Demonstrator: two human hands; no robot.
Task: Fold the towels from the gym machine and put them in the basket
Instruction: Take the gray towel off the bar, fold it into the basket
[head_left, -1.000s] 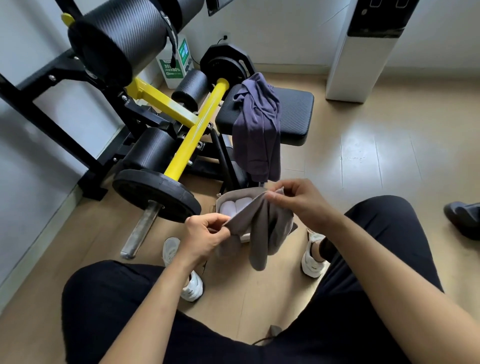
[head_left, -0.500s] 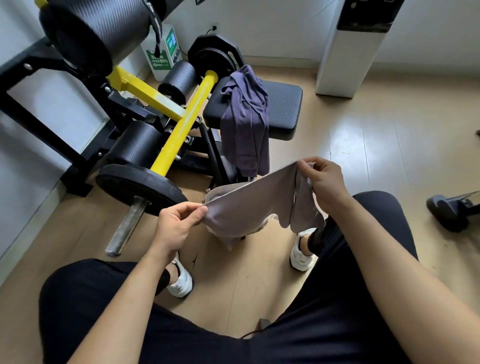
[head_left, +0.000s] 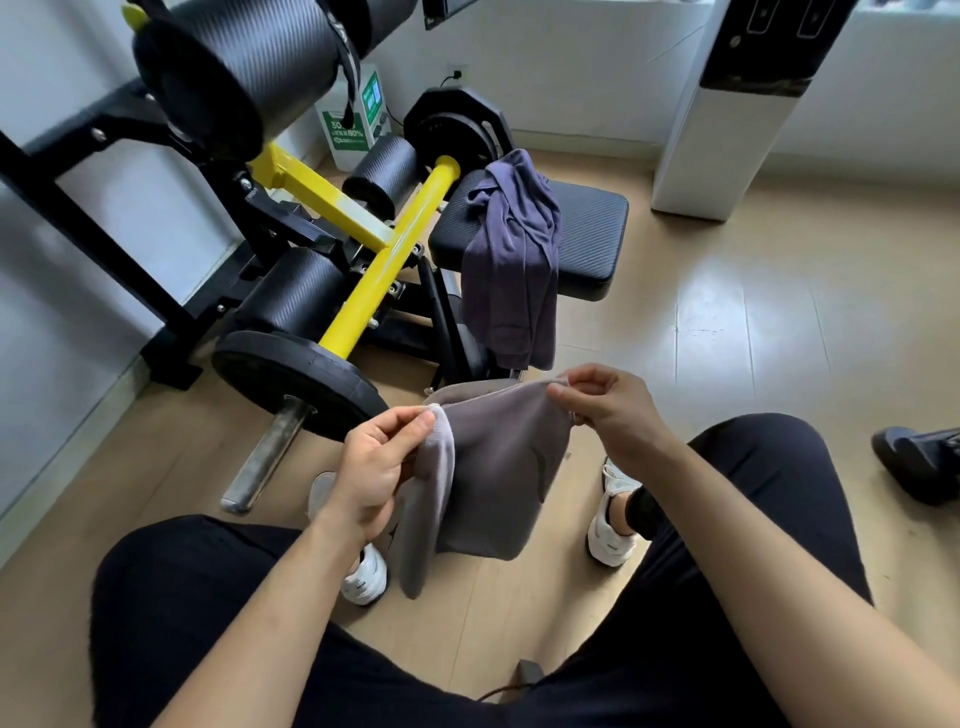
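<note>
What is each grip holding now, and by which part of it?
Both hold one grey towel by its upper edge: the left grip pinches the left corner, the right grip the right corner. The rest hangs free.

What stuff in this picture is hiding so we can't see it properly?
Head view:
- Basket: only its rim shows; the grey towel covers what is inside.
- Green sign: words too blurred, partly behind a strap.
- Dark thing on the floor: cut off by the right edge, so unclear what it is.
</note>
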